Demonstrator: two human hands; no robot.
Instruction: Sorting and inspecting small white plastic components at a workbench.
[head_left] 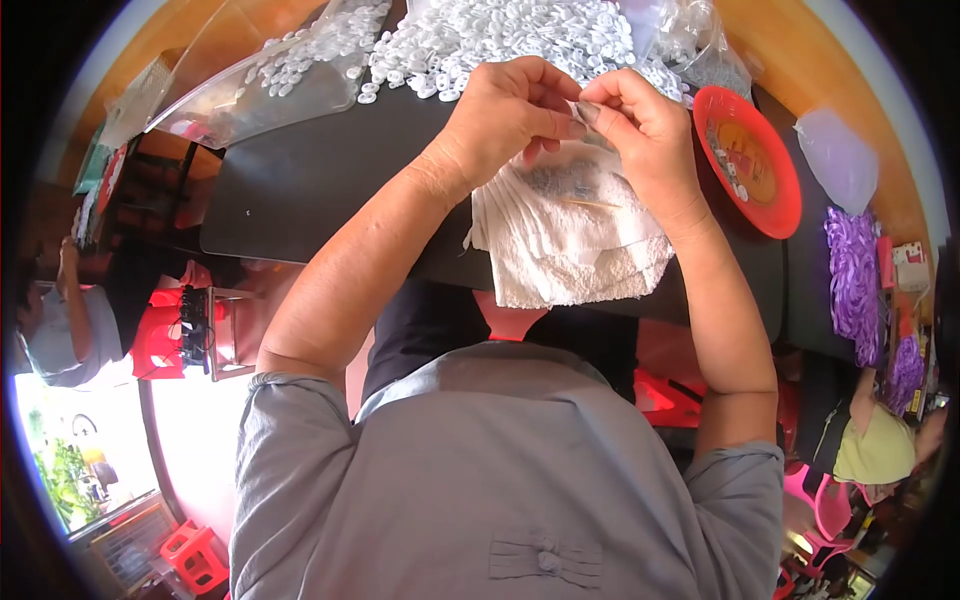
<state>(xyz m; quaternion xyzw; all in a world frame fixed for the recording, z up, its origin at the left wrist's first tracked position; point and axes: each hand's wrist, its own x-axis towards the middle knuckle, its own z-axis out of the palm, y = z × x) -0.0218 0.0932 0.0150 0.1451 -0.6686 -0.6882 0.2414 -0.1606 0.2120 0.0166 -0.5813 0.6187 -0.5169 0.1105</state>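
Note:
My left hand (515, 108) and my right hand (640, 125) are raised close together over the table, fingertips nearly meeting. Both are closed in a pinch around something small, mostly hidden by the fingers. Below them a folded white towel (570, 265) lies over the table's near edge, with tiny pieces and a thin stick-like thing (597, 203) on it. Just beyond my hands spreads a heap of small white ring-like plastic pieces (500, 35). A red plate (775, 200) beside my right hand holds a few small light pieces.
More white pieces lie on a clear plastic bag (290, 105) at the far left of the black table (300, 200). Clear bags (700, 50) stand at the far right. Purple ribbon bundles (853, 285) lie along the right side. Other people sit at left and right.

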